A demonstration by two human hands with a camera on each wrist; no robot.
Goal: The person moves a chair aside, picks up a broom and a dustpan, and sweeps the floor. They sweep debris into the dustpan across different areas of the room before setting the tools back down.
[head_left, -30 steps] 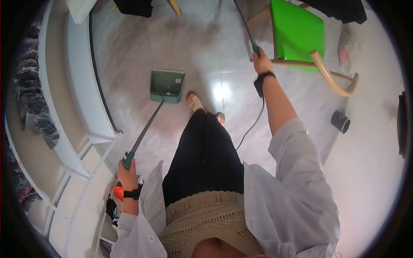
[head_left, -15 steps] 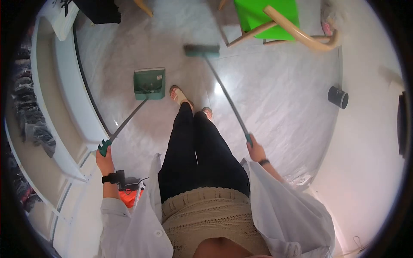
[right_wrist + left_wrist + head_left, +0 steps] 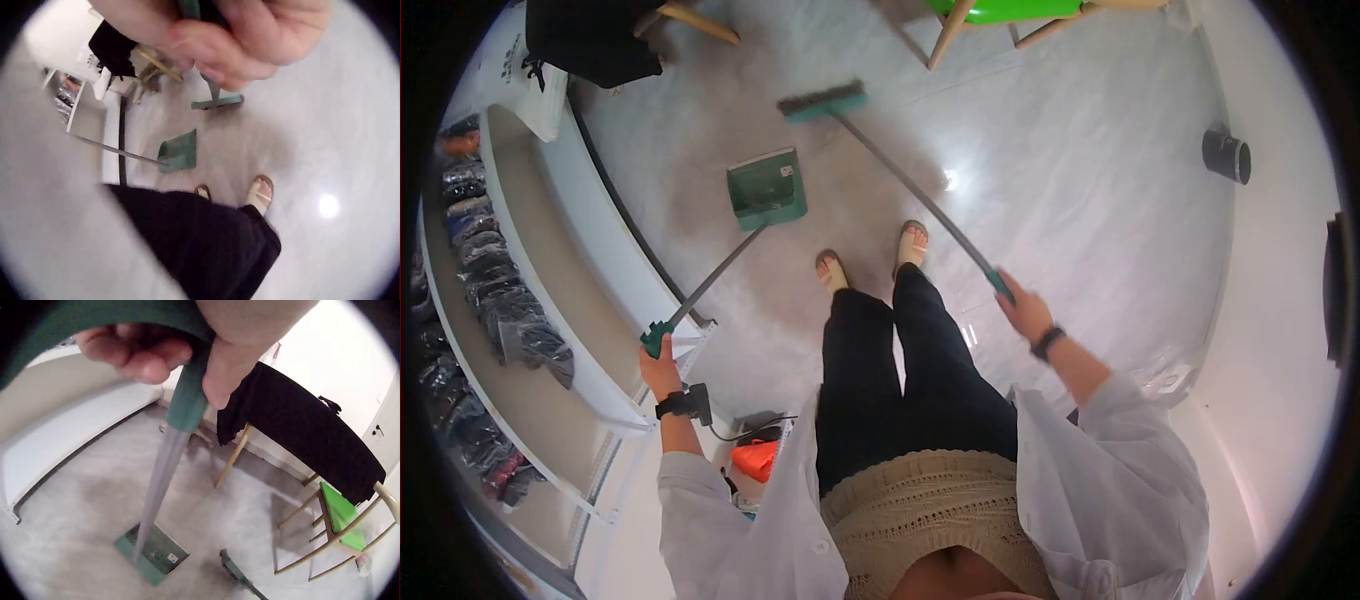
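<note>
The left hand [image 3: 662, 372] grips the green handle top of a long-handled dustpan [image 3: 767, 190], whose green pan stands on the floor in front of the feet. In the left wrist view, fingers and thumb wrap the handle [image 3: 187, 406]. The right hand [image 3: 1028, 315] holds the green grip end of a broom; its grey pole slants up and left to a green head [image 3: 825, 103] with dark bristles, beyond the dustpan and to its right. In the right wrist view the fingers curl round the pole above the broom head [image 3: 217, 102].
White shelves [image 3: 550, 240] with wrapped items run along the left. A green chair [image 3: 1010, 8] and a black cloth [image 3: 590, 45] are at the far side. A black cylinder [image 3: 1227, 157] is by the right wall. An orange item [image 3: 755, 458] lies beside the left sleeve.
The broom head has come into view and moved left toward the dustpan. The right hand has moved nearer the body, and the feet stand farther apart. The green chair now sits at the view's top edge.
</note>
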